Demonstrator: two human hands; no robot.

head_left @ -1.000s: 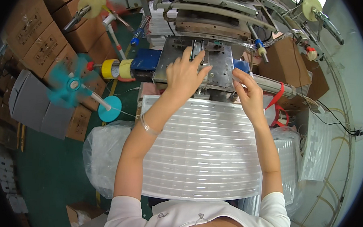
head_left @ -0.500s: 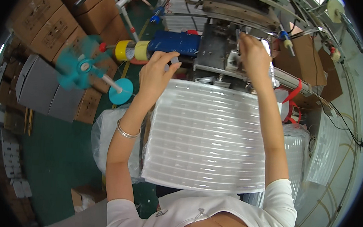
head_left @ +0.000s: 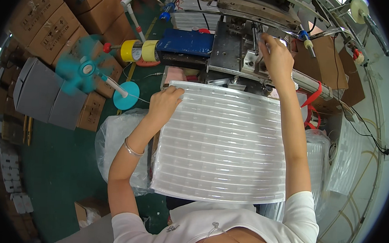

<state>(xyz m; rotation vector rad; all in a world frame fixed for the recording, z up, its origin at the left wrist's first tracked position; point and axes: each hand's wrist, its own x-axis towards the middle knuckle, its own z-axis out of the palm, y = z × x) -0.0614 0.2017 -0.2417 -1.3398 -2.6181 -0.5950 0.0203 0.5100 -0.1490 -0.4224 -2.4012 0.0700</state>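
Nearest the person, a whitish, translucent tray [head_left: 222,145] lies across the front, its glossy plastic moulded into parallel ribs that run left to right, bowed by the lens. The left hand [head_left: 165,104] is at its far left corner, fingers curled over the rim; whether they pinch anything there cannot be told. Beyond the tray's far edge stands the machine's flat, dull-grey metal plate [head_left: 225,47], with a paler, blocky metal fixture [head_left: 250,62] toward its right side. The right hand [head_left: 278,60] is just right of that fixture and much the nearer of the two, since the fixture lies ahead and well to the right of the left hand. Its fingers bend inward, and what they close on is hidden. Beside them a slim, dark rod [head_left: 255,38] points away from the person. Farther still, a heavy, scuffed steel press head [head_left: 259,12] spans the top.
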